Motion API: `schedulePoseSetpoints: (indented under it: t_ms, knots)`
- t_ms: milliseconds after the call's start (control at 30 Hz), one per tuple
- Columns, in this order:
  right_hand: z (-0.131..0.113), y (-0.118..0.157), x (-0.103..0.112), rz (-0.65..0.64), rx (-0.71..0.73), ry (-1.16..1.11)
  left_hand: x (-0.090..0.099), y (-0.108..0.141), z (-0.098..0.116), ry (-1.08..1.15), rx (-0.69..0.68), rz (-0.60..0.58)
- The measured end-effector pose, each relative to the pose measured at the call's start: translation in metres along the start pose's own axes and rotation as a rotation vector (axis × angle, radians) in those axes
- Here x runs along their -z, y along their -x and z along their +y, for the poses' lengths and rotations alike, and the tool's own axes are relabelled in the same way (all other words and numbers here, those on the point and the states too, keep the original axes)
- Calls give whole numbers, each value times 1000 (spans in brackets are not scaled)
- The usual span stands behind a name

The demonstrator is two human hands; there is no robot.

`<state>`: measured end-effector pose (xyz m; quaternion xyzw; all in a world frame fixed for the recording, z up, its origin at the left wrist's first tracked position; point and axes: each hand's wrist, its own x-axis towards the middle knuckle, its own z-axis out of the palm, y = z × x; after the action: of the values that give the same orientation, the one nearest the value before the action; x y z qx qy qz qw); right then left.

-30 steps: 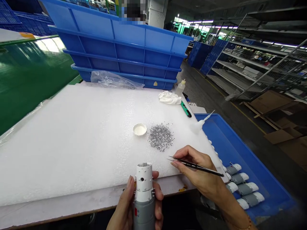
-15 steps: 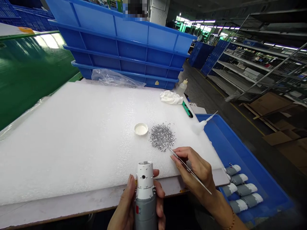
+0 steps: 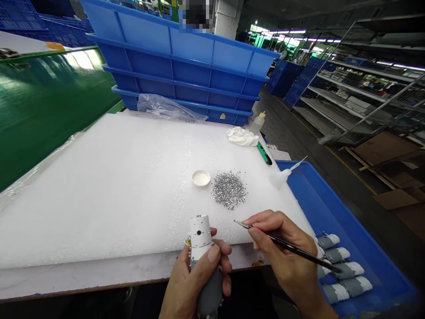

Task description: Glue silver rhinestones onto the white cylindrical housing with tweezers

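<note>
My left hand [image 3: 191, 281] is wrapped round a white and grey cylindrical part [image 3: 200, 232], its thumb lying across the front. Small metal studs stick out of the part's white end, which has a dark round hole. Between the fingers of my right hand [image 3: 292, 277] is a pair of tweezers [image 3: 295, 249], pointing left towards the part but apart from it. Whether the tip holds a tiny piece I cannot make out. Beyond the tweezers lies a pile of small silvery pieces [image 3: 229, 190], with a shallow white dish [image 3: 201, 178] of pale liquid beside it.
White foam sheet [image 3: 116, 190] covers the table. A blue tray [image 3: 358, 239] at the right holds several similar parts [image 3: 352, 269]. Stacked blue crates [image 3: 186, 66] stand behind. A white cloth [image 3: 242, 136], a green-handled cutter [image 3: 264, 153] and a squeeze bottle [image 3: 257, 122] lie or stand at the back right.
The tweezers have left the pile's near edge and come back towards me, now lying flatter. My left thumb has moved across the part's front, and the part has tilted. The view has shifted slightly.
</note>
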<state>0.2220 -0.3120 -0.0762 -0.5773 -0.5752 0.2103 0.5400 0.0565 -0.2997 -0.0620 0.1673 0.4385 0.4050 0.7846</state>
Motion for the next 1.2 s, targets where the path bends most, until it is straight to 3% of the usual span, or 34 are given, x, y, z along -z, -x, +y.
schedulePoseSetpoints:
  t_ms: [133,267,467,667,800,1200]
  knots:
    - [-18,6,-5,-144,-98,-395,-4,-1,3,109,33,23]
    - [-21,10,-12,-210,-103,-478,0,2,4,205,55,-19]
    - [-29,15,-17,-170,-34,-386,5,6,5,319,124,55]
    - [-35,20,-22,-83,135,-166,6,5,7,348,130,122]
    - [-32,21,-23,-117,246,-93,6,5,8,357,126,163]
    - [-38,21,-26,-94,176,-99,4,6,7,335,94,177]
